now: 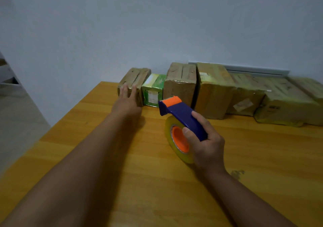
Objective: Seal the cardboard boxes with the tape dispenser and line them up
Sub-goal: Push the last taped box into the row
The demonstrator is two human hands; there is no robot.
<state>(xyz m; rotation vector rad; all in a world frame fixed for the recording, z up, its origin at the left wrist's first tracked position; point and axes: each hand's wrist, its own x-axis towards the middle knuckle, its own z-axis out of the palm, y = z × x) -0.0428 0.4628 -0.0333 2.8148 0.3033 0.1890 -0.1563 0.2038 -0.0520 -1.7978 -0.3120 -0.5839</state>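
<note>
From the head camera, a row of taped cardboard boxes (pixel 215 90) is sitting along the far edge of the yellow wooden table (pixel 122 156), close against the pale wall (pixel 157 25). Some boxes are carrying pale paper labels, and the small green box (pixel 153 90) second from the left is showing a white sticker on its front, but the picture is too blurred for any writing or brand to be read.

The left hand (pixel 126 100) is reaching out with its fingers (pixel 133 89) straight and a little spread, lying flat against the front of the leftmost box (pixel 134 79); it is gripping nothing.

The right hand (pixel 206 142) is holding the tape dispenser (pixel 181 114) above the middle of the table, in front of the row and apart from it. Its fingers are curling round the dark blue handle, the thumb lying beside the orange hub. The roll of clear yellowish tape (pixel 170 139) is hanging under the handle, and the orange cutter end is pointing toward the boxes.
</note>
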